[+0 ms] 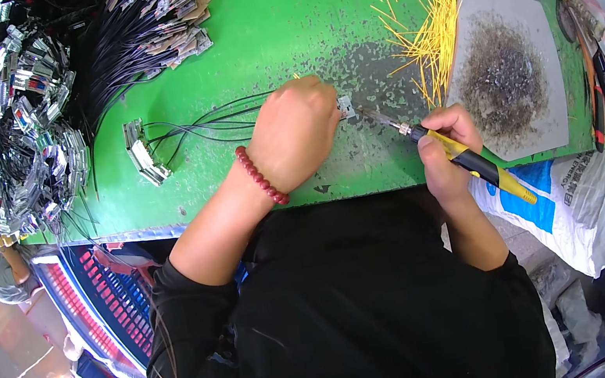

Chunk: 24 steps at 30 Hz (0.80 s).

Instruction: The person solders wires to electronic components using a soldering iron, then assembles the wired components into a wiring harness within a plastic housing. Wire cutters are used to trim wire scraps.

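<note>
Left hand point(297, 130) pinching small metal part point(346, 107) near bench point(274, 11) front edge. Right hand point(448, 146) clenched on soldering iron point(464, 157), long axis slanting up-left, tip just right of part.

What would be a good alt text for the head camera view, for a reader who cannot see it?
Seen from above, the right hand holds a yellow-and-black soldering iron, its tip at a small metal part that the left hand presses on a green table. Thin black wires run left; yellow sticks lie beyond.

White-and-blue printed sack point(573, 201) — lower right, below table edge; small tags on wire bundles point(164, 13) — top left.
</note>
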Tool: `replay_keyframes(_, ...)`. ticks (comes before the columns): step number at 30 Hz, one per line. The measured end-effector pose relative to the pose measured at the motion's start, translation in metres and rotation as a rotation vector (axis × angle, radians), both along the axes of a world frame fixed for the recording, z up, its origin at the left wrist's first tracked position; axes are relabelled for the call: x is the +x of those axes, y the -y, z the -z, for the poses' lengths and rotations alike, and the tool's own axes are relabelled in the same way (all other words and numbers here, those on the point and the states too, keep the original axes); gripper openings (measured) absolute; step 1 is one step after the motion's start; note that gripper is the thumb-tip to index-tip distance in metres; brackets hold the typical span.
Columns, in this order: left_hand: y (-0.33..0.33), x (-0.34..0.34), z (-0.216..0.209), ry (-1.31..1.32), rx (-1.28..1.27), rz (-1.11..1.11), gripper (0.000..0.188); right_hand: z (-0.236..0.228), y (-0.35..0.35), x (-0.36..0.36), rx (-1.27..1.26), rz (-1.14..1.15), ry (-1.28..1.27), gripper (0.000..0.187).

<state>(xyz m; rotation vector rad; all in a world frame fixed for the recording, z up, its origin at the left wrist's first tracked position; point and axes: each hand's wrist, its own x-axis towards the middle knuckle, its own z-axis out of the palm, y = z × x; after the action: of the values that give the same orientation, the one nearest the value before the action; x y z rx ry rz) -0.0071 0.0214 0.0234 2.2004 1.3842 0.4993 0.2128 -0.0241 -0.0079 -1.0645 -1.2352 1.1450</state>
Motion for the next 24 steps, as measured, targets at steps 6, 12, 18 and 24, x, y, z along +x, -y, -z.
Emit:
replay_keyframes(6, -0.0062, 0.0024, -0.0076, -0.145, -0.079, 0.04, 0.014, -0.0006, -0.0002, -0.0006, -0.015, -0.011, 0.009, 0.017)
replay_keyframes(12, -0.0083, 0.0042, -0.0095, -0.185, -0.091, 0.042, 0.015, -0.0028, -0.0004, -0.002, -0.048, -0.012, 0.013, 0.017)
replay_keyframes(18, -0.0089, 0.0036, -0.0087, -0.159, -0.1, 0.04, 0.015, -0.0037, -0.0021, -0.0018, -0.049, -0.044, 0.051, 0.018)
replay_keyframes(24, -0.0079, 0.0017, -0.0091, -0.154, -0.092, 0.042, 0.015, -0.0027, -0.0025, -0.0032, -0.036, -0.066, 0.116, 0.018)
